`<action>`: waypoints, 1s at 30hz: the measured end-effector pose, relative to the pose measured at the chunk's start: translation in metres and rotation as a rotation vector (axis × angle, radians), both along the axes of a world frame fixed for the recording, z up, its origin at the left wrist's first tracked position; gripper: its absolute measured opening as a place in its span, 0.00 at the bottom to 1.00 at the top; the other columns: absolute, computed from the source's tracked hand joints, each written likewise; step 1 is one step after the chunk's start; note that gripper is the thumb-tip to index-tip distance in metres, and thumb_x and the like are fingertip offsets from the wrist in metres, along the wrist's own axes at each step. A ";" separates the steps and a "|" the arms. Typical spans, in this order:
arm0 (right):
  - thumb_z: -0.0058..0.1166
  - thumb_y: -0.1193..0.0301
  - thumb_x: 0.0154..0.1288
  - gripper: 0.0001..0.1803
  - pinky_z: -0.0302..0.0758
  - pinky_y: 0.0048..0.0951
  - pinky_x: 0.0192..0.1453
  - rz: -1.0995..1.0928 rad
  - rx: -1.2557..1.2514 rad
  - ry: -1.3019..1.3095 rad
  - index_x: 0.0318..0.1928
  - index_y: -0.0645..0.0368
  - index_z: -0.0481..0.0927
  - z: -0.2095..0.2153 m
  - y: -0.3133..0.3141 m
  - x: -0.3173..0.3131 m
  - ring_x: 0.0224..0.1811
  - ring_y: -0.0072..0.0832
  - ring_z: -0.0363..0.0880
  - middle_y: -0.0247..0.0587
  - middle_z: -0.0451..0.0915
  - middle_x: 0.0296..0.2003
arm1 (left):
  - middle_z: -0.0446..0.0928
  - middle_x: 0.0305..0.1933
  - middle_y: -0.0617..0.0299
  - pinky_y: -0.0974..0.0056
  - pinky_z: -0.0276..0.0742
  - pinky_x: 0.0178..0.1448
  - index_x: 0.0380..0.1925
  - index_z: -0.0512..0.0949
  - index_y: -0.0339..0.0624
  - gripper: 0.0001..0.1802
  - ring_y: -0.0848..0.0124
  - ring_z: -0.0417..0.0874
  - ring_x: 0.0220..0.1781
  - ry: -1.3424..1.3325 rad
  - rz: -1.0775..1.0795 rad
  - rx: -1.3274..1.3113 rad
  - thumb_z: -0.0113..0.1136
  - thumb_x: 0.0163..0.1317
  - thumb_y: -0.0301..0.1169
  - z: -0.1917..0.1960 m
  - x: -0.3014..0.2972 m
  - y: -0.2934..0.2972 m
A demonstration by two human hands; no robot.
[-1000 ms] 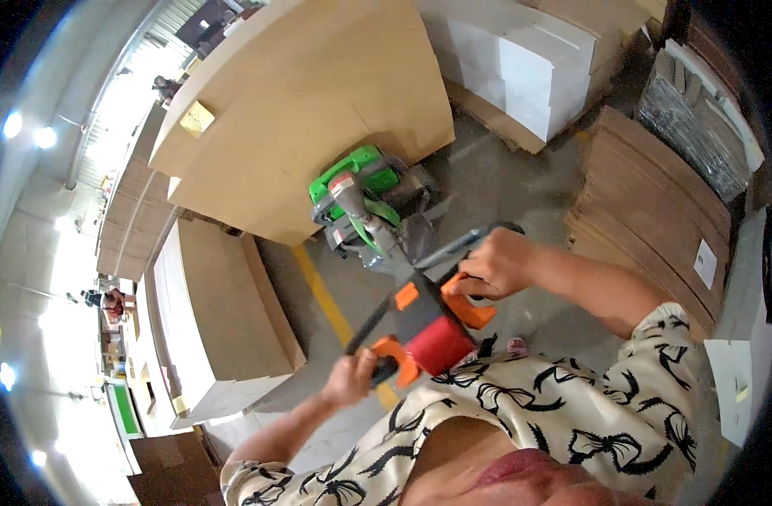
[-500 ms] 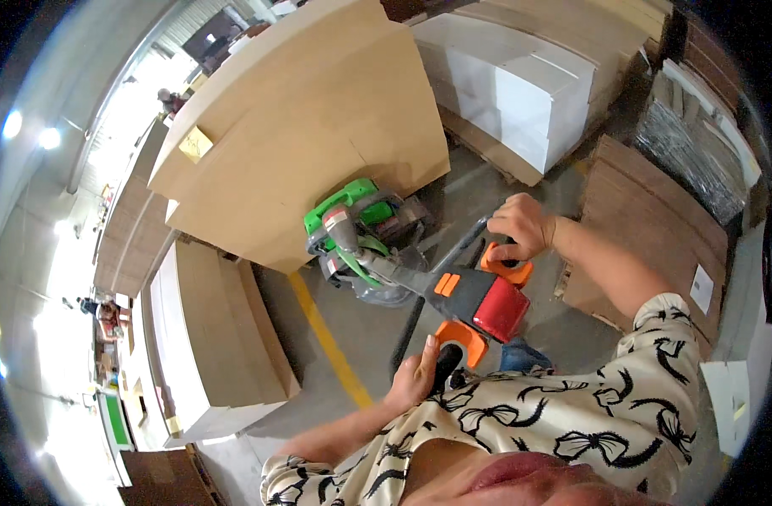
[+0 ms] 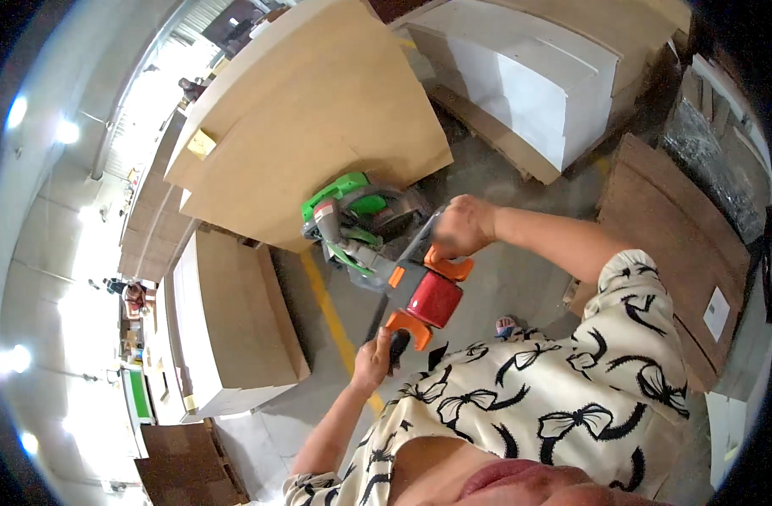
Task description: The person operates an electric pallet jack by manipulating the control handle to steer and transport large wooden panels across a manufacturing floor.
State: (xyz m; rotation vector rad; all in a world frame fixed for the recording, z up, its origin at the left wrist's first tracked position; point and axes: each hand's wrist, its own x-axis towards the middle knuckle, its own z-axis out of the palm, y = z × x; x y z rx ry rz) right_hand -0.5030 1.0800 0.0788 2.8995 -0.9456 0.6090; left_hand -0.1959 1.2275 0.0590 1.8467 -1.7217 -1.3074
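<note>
Both my hands are on the control handle (image 3: 414, 274) of a green and grey electric pallet truck (image 3: 345, 187). My left hand (image 3: 372, 363) is wrapped round the black grip by the lower orange guard (image 3: 409, 325). On the other side my right hand (image 3: 464, 226) is closed round the handle by the upper orange guard (image 3: 453, 266); its fingertips are partly hidden. Between the guards bulges a red end piece (image 3: 437, 299). The handle slants from the truck body toward me. Beyond the truck, very near it, stands a tall stack of tan boards (image 3: 310, 118).
White-sided stacks (image 3: 521, 93) stand at the far right, brown cardboard (image 3: 669, 244) at the right. Another board stack (image 3: 242, 312) is on the left. A yellow line (image 3: 331, 312) crosses the grey floor (image 3: 521, 287). My foot (image 3: 507, 325) shows below the handle. People are far off at left.
The handle and both my hands have shifted left in the picture, with my right arm stretched farther out. The truck body has barely moved in view. My foot now shows more clearly.
</note>
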 end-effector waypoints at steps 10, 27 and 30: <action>0.39 0.31 0.51 0.40 0.72 0.40 0.45 0.039 0.215 0.177 0.27 0.61 0.76 -0.066 -0.022 0.052 0.37 0.46 0.77 0.51 0.78 0.29 | 0.78 0.34 0.49 0.54 0.71 0.45 0.40 0.76 0.47 0.33 0.54 0.78 0.42 -0.498 -0.082 -0.190 0.33 0.61 0.62 -0.068 0.044 -0.013; 0.65 0.55 0.37 0.29 0.73 0.39 0.45 -0.087 0.570 0.612 0.43 0.54 0.77 -0.045 -0.079 0.113 0.40 0.47 0.77 0.50 0.79 0.35 | 0.79 0.30 0.50 0.55 0.76 0.41 0.32 0.77 0.42 0.43 0.55 0.81 0.37 -0.411 -0.232 -0.236 0.55 0.37 0.73 -0.042 0.095 -0.066; 0.65 0.56 0.38 0.27 0.73 0.39 0.43 -0.172 0.588 0.657 0.42 0.52 0.79 -0.043 -0.089 0.119 0.41 0.45 0.77 0.50 0.79 0.36 | 0.79 0.29 0.50 0.55 0.76 0.40 0.30 0.77 0.40 0.42 0.55 0.82 0.35 -0.364 -0.239 -0.267 0.57 0.36 0.72 -0.034 0.104 -0.078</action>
